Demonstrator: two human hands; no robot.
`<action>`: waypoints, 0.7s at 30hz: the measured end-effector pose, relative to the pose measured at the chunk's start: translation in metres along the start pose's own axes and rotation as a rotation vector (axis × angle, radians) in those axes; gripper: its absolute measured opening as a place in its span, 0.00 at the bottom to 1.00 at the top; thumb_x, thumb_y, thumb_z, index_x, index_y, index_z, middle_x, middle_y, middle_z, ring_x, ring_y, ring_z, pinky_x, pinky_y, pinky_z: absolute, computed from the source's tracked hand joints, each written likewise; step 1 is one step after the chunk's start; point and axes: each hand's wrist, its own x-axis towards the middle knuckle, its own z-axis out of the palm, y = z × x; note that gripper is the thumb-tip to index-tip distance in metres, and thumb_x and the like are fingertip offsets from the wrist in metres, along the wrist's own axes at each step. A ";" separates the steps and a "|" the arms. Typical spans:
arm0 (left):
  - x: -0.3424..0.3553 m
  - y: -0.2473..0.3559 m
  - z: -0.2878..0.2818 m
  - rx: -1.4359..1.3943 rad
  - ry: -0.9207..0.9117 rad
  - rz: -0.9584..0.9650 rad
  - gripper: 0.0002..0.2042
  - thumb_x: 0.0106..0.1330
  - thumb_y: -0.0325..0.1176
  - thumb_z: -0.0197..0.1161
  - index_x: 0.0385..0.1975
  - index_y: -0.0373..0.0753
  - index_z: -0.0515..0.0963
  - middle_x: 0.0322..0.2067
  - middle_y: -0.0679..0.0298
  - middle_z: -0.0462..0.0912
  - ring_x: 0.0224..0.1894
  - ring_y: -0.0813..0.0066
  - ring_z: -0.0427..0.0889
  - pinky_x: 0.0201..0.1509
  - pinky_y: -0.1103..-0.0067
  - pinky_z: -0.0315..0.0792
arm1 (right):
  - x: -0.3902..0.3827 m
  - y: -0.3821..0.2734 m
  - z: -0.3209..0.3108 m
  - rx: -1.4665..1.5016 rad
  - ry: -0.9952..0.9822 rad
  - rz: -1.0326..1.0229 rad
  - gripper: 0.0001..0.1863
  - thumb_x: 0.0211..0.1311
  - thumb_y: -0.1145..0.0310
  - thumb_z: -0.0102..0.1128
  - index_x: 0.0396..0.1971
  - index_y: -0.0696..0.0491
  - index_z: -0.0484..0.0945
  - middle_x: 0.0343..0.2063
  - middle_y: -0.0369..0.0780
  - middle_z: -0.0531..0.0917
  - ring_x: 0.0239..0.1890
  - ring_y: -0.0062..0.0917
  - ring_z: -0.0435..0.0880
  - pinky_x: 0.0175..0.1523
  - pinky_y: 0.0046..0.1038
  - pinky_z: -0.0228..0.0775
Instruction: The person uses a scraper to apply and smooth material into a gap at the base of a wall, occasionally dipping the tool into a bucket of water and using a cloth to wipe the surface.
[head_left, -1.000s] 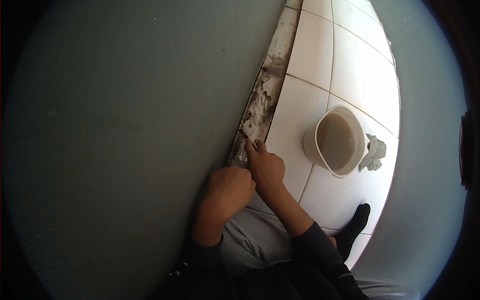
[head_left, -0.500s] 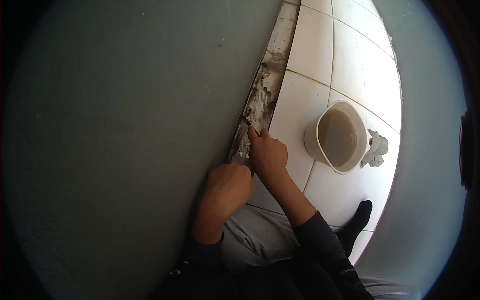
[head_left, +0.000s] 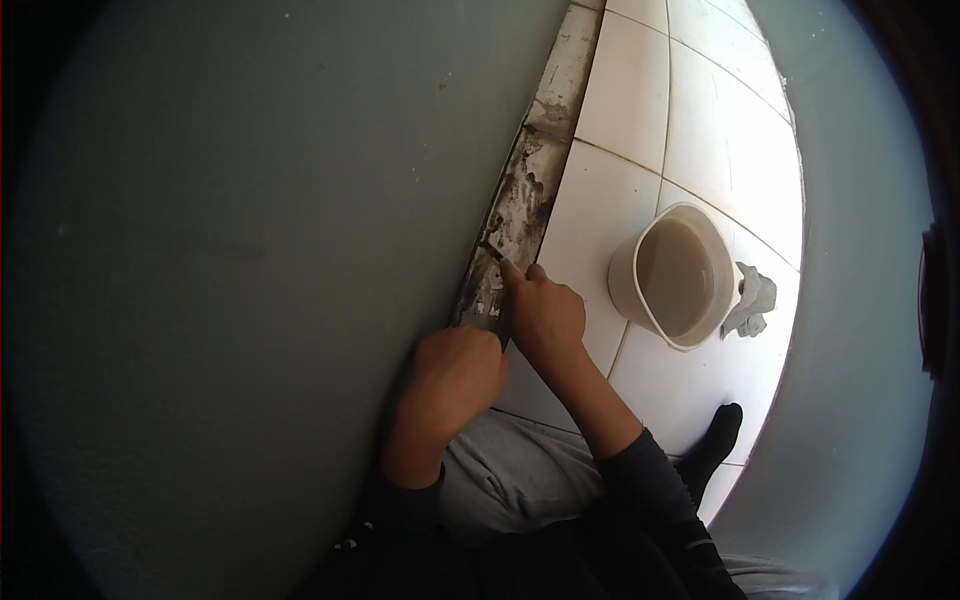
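My right hand [head_left: 548, 315] is closed around a thin tool [head_left: 492, 251], whose narrow dark tip sticks out past the index finger. Most of the tool is hidden in the fist. The tip meets a stained strip [head_left: 522, 205] of floor along the foot of the wall, smeared with white and dark residue. My left hand [head_left: 458, 372] is curled into a fist beside the wall, just nearer to me at the lower end of the strip. Its fingers face away, so whatever they may hold stays hidden.
A white tub [head_left: 622, 275] of cloudy brownish water stands on the white floor tiles [head_left: 600, 210] to the right. Behind it lies a crumpled grey cloth [head_left: 752, 300]. Grey-green walls [head_left: 250, 250] rise on both sides. My dark-socked foot [head_left: 715, 440] rests on the tiles.
My right hand has shifted slightly right and toward me, and the tool's tip has slid a little nearer along the strip. The left hand has hardly moved.
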 end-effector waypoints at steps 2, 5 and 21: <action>0.001 0.002 0.001 0.007 -0.011 0.006 0.13 0.54 0.33 0.49 0.17 0.31 0.76 0.21 0.49 0.77 0.28 0.52 0.77 0.35 0.65 0.71 | 0.023 0.015 -0.008 -0.009 -0.004 0.047 0.22 0.49 0.71 0.50 0.49 0.48 0.69 0.34 0.43 0.77 0.24 0.34 0.82 0.26 0.32 0.74; 0.002 0.005 0.001 -0.015 0.016 0.029 0.13 0.54 0.33 0.49 0.17 0.31 0.76 0.21 0.49 0.77 0.28 0.52 0.77 0.35 0.65 0.71 | 0.020 0.020 -0.011 -0.025 0.030 0.069 0.21 0.50 0.71 0.49 0.48 0.47 0.70 0.33 0.43 0.77 0.24 0.35 0.82 0.25 0.32 0.74; 0.002 0.004 0.002 -0.002 0.004 0.046 0.13 0.54 0.33 0.49 0.16 0.31 0.76 0.21 0.49 0.76 0.27 0.52 0.77 0.34 0.65 0.71 | 0.030 0.019 -0.002 0.001 0.137 0.022 0.22 0.48 0.70 0.51 0.48 0.49 0.70 0.30 0.43 0.77 0.21 0.35 0.81 0.23 0.32 0.73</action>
